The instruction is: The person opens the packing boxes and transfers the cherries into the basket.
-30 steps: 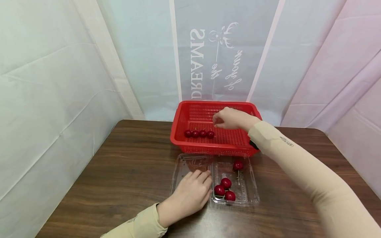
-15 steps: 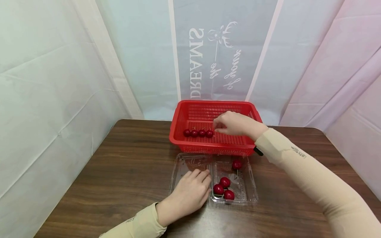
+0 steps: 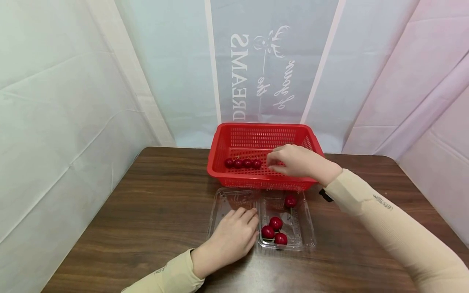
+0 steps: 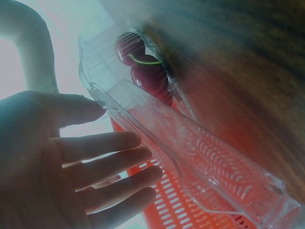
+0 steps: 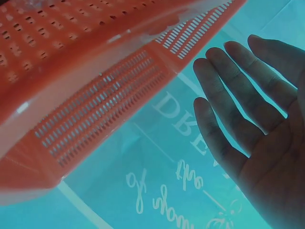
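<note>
And right there in the basket, a neat row of four dark-red cherries (image 3: pixel 247 163), side by side at nine o'clock on the perforated floor, thin stems showing on top. Around them, the red plastic basket (image 3: pixel 264 181), slotted walls and broad rim, standing at twelve o'clock from the clear plastic clamshell (image 3: pixel 299 228). Now to that clamshell, unfolded into two halves: in the right half, a lone cherry (image 3: pixel 290 201) up near twelve, stem trailing toward six, plus a bunched trio of cherries (image 3: pixel 276 223) down at seven.

Up over the basket, at three o'clock from the row, the right hand (image 3: pixel 296 160): fingers loosely extended and apart, tips just beside the nearest cherry. Down at eight o'clock on the clamshell, the left hand (image 3: pixel 232 232): relaxed fingers, straight and slightly apart, tips by the middle fold, though hard to tell how firmly touching.

Farther out, beige sleeves (image 3: pixel 366 201) on both forearms, with a small black piece (image 3: pixel 325 195) at the right wrist. Under everything, the dark wood-grain worktop (image 3: pixel 157 203). Beyond, at twelve, a pale blue-grey cloth backdrop (image 3: pixel 176 81) with mirrored white lettering (image 3: pixel 239 77).
</note>
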The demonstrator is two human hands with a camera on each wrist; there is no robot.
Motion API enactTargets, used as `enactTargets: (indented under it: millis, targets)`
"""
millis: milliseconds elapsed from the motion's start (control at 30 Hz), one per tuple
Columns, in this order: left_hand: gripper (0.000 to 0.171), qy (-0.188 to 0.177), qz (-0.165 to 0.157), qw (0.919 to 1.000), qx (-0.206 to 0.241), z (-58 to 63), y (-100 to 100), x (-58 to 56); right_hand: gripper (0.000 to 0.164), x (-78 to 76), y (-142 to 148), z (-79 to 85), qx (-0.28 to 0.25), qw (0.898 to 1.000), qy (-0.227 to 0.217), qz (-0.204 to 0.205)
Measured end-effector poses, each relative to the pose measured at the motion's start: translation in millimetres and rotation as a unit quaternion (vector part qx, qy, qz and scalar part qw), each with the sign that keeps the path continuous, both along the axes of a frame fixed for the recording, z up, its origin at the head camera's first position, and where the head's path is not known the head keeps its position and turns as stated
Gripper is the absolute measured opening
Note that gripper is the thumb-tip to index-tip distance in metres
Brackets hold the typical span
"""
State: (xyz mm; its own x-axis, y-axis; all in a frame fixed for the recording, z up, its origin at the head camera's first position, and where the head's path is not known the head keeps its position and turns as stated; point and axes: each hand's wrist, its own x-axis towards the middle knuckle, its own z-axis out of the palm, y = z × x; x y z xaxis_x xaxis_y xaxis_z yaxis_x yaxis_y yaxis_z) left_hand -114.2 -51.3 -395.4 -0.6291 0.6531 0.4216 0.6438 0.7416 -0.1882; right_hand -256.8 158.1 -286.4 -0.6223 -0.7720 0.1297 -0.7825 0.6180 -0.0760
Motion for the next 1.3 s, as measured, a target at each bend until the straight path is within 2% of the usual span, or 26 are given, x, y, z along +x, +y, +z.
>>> enactTargets:
  millis: [667, 1067, 1300]
  targets:
    - [0.027, -0.003, -0.003, 1.0000, 0.003, -0.9, -0.1, -1.3, 0.011, 34.7, 15.0, -13.1, -0.032, 0.998, 0.043, 0.011]
    - [0.026, -0.002, -0.006, 1.0000, 0.005, -1.4, -0.2, -0.6, 0.011, 46.7, 26.3, -21.8, -0.052, 0.997, 0.057, 0.009]
    - [0.027, 0.002, -0.005, 1.0000, 0.004, -1.2, -0.5, -0.9, 0.012, 51.8, 28.5, -29.0, -0.045, 0.998, 0.048, 0.012]
